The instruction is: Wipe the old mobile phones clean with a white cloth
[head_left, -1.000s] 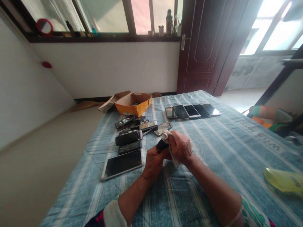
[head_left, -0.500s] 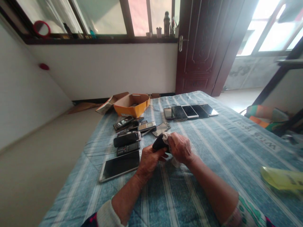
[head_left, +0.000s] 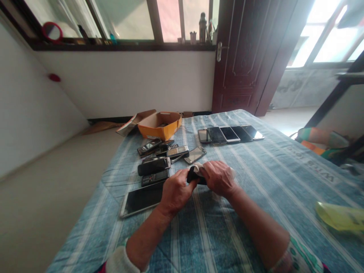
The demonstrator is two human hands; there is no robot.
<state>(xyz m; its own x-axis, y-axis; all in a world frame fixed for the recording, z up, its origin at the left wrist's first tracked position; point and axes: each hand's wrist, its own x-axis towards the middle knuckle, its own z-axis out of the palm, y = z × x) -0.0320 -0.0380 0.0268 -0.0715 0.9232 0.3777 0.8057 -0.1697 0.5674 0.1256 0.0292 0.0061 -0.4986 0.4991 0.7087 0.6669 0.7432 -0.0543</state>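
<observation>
My left hand [head_left: 178, 191] is closed on a dark mobile phone [head_left: 192, 175], held tilted above the cloth-covered surface. Closed around a whitish cloth [head_left: 198, 168], my right hand [head_left: 218, 177] presses it against the phone's upper side. Much of the phone is hidden by fingers and cloth. Beside my left wrist lies a large white-framed tablet [head_left: 142, 199], partly covered by that hand. Just beyond the hands is a silver-edged phone or frame [head_left: 195, 154]. Several older mobile phones [head_left: 153, 166] are piled to the left, among them a silver keypad phone [head_left: 178, 151].
An open orange cardboard box [head_left: 160, 131] stands at the far left edge. A row of several smartphones [head_left: 229, 134] lies farther back on the right. Blue striped cloth [head_left: 256, 178] covers the surface. Some yellow plastic [head_left: 338, 216] is at the right.
My left hand has turned and moved slightly, tipping the phone flatter. My right hand and the cloth have shifted a little along it. The whole view has moved slightly.
</observation>
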